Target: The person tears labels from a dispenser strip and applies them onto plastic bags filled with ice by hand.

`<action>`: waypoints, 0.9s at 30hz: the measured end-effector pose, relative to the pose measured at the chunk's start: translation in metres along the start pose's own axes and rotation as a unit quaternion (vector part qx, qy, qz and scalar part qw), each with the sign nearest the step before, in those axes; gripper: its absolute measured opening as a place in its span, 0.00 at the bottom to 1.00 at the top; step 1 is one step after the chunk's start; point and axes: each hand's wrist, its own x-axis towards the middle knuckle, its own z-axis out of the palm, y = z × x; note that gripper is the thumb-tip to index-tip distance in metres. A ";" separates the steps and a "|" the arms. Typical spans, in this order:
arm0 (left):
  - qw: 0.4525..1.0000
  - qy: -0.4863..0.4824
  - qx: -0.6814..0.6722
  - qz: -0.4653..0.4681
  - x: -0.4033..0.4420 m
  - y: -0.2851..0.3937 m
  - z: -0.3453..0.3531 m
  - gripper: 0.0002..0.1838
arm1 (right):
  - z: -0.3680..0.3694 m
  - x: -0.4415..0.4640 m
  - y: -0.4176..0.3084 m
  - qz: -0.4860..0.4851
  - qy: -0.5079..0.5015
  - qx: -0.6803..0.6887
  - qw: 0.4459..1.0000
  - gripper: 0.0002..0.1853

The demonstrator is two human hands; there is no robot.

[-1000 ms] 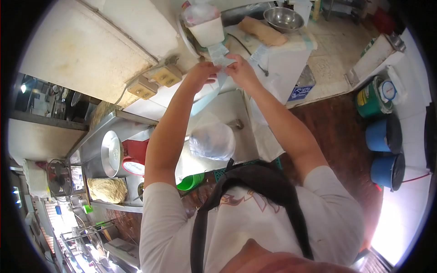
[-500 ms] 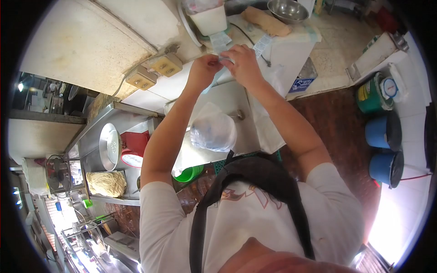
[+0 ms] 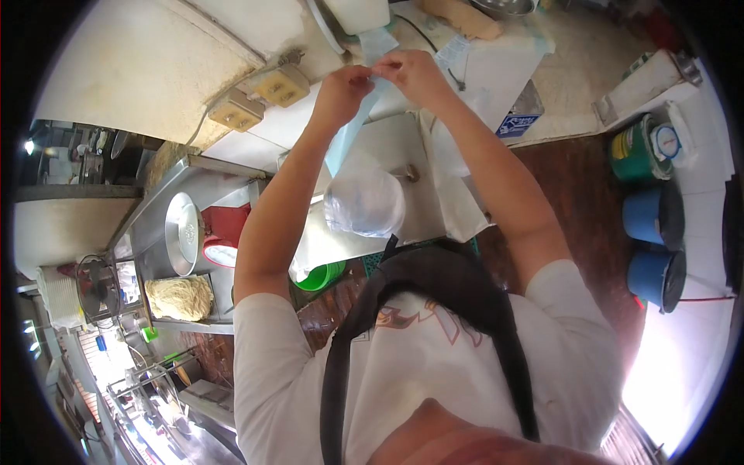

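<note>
While left hand [image 3: 341, 94] and right hand [image 3: 419, 78] pinch 1 strip [image 3: 348, 141] (2 closed grips), 2 blue buckets [image 3: 646, 215] stand.

At the lower left corner of the steel bench [image 3: 159, 267], pale noodle-like strands [image 3: 180, 298] lie on a tray. Above them, a round metal pan [image 3: 184, 234] stands tilted beside a red scale [image 3: 226, 223]. Two yellowed outlet boxes [image 3: 260, 98] sit on the wall. By the top edge of the white bench [image 3: 496, 74] lie a brown item [image 3: 463, 18] and a metal bowl [image 3: 504, 6], partly cut off. Two blue buckets [image 3: 655, 244] stand along the right wall, below a green container [image 3: 637, 151].
</note>
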 end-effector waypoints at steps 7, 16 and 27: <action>0.999 -0.013 -0.014 -0.043 -0.001 0.001 -0.004 0.15 | -0.006 -0.009 0.006 0.100 0.135 0.062 0.984 0.14; 1.000 0.015 0.002 -0.018 -0.087 0.010 -0.034 0.23 | -0.026 -0.109 -0.024 0.145 0.180 0.184 0.955 0.12; 0.988 0.092 0.117 -0.041 -0.169 0.017 -0.022 0.10 | 0.025 -0.198 -0.045 -0.035 0.085 0.079 0.993 0.07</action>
